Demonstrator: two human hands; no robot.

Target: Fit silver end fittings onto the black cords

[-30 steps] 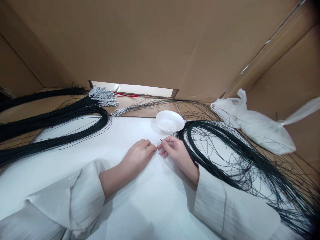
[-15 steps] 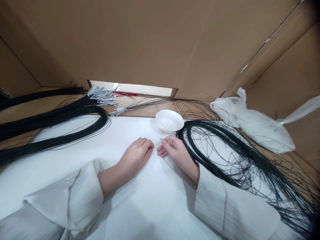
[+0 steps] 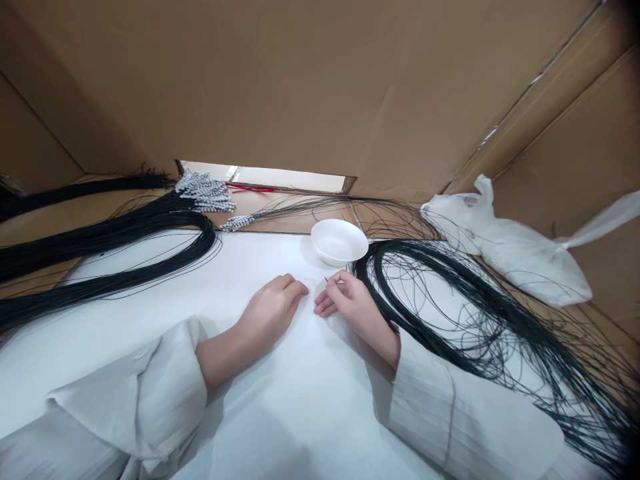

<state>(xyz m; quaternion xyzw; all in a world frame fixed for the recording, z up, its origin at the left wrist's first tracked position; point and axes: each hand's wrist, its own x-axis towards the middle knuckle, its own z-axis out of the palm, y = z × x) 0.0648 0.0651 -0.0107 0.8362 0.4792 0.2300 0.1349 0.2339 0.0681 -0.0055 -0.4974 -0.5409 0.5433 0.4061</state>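
Note:
Just above the white tabletop (image 3: 300,413), my left hand (image 3: 273,310) is closed, its fingers curled with thumb and forefinger together; anything in the pinch is hidden. Facing it across a small gap, my right hand (image 3: 350,303) pinches a thin black cord (image 3: 326,279) between thumb and forefinger. Only a short dark tip of it shows, and its other fingers are loosely bent. Right behind my right hand stands a white bowl (image 3: 340,243), its contents hard to make out. Beside my right wrist lies a looped bundle of black cords (image 3: 450,267).
Black cord bundles (image 3: 125,273) lie at the left, one with black-and-white patterned ends (image 3: 205,191). A smaller bundle (image 3: 239,223) with similar ends lies behind the bowl, near a red strip (image 3: 250,189). A white plastic bag (image 3: 535,260) sits right. Cardboard walls (image 3: 300,87) enclose the table.
My left hand has drawn a little to the left, away from my right hand, widening the gap between the fingertips. My right hand has hardly moved and keeps its pinch.

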